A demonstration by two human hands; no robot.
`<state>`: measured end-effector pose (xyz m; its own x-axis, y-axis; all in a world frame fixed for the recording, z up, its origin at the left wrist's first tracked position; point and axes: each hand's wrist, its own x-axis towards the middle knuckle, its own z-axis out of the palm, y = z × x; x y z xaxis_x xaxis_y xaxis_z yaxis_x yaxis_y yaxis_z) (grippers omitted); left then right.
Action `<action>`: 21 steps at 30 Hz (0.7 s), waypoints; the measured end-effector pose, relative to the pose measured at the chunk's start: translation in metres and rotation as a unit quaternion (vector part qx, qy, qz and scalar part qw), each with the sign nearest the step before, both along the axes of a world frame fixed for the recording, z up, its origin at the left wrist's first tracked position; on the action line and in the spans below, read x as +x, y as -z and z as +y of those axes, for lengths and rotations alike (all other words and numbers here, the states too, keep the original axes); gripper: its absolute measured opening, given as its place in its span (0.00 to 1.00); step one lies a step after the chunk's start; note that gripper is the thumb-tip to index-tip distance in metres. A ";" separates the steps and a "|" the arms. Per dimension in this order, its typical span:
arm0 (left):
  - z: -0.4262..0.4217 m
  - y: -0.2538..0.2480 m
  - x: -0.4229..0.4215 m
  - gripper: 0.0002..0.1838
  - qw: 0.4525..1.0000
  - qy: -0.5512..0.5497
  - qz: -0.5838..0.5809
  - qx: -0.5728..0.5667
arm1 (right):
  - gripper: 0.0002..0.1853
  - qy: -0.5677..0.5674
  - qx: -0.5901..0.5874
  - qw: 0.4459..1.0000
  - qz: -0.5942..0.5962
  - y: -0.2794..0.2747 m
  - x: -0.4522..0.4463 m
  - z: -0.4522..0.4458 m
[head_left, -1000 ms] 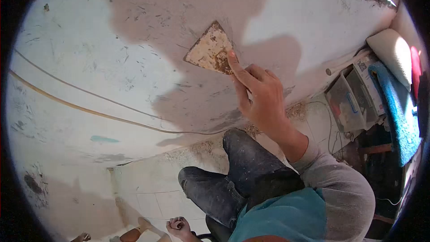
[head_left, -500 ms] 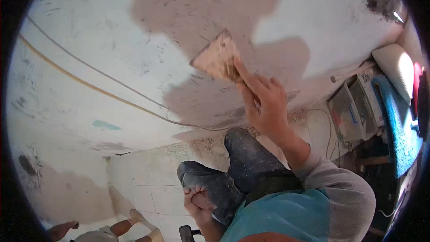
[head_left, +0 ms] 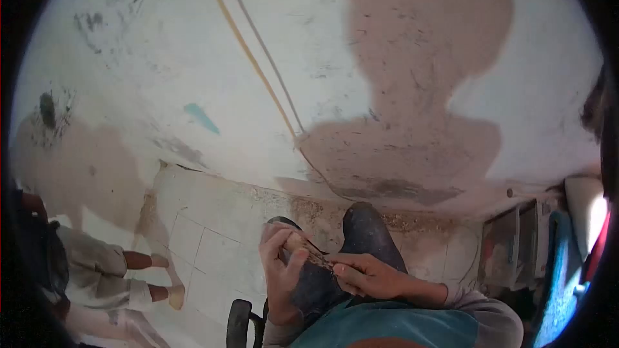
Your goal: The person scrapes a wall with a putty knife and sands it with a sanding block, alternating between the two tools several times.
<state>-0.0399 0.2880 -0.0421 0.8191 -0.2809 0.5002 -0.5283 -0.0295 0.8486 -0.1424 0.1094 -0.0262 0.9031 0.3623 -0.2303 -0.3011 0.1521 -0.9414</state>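
Observation:
Low in front of the body, above the knees, my right hand (head_left: 365, 273) is closed round the handle end of a putty knife (head_left: 316, 256), whose blade is seen nearly edge-on. My left hand (head_left: 282, 264) is raised at the blade's far end, its fingers curled round a pale lump (head_left: 295, 242) that touches or nearly touches the blade. Beyond both hands stands the white wall (head_left: 258, 122) with dark scuffs, a broad shadow and two cables (head_left: 261, 67) running down it.
Another person in light shorts (head_left: 97, 261) stands on the tiled floor (head_left: 209, 251) at the left. A chair armrest (head_left: 239, 322) is near my left elbow. At the right are plastic boxes (head_left: 509, 245), a blue towel (head_left: 556, 283) and a white cushion (head_left: 583, 212).
My right hand has brought the putty knife down from the wall to my left hand, which has risen from the lap. The view has swung left, showing more of the other person.

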 end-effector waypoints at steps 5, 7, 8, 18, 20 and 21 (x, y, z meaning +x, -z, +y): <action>0.038 0.003 0.001 0.11 0.982 0.124 0.142 0.035 | 0.21 -0.067 -0.093 0.993 -0.019 -0.002 0.006 0.000; 0.048 0.014 -0.004 0.10 0.979 0.118 0.155 -0.061 | 0.18 -0.010 -0.088 0.994 -0.063 -0.003 0.003 0.009; 0.053 0.019 -0.008 0.11 0.980 0.085 0.178 -0.042 | 0.16 0.068 -0.080 0.989 -0.100 -0.003 0.003 0.012; 0.102 0.099 -0.043 0.21 0.868 0.290 0.399 0.048 | 0.19 -0.040 -0.130 0.984 -0.117 -0.019 0.017 -0.003; 0.090 0.062 -0.036 0.21 0.831 0.294 0.471 0.027 | 0.21 -0.078 -0.197 0.960 -0.182 -0.024 0.019 -0.004; 0.078 0.033 -0.034 0.22 0.786 0.301 0.539 0.003 | 0.21 -0.077 -0.192 0.961 -0.183 -0.025 0.019 -0.002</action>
<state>-0.0743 0.3659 -0.0754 0.4833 -0.7803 -0.3968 0.5787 -0.0553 0.8136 -0.1233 0.1075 -0.0012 0.8917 0.4497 -0.0513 0.0696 -0.2482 -0.9662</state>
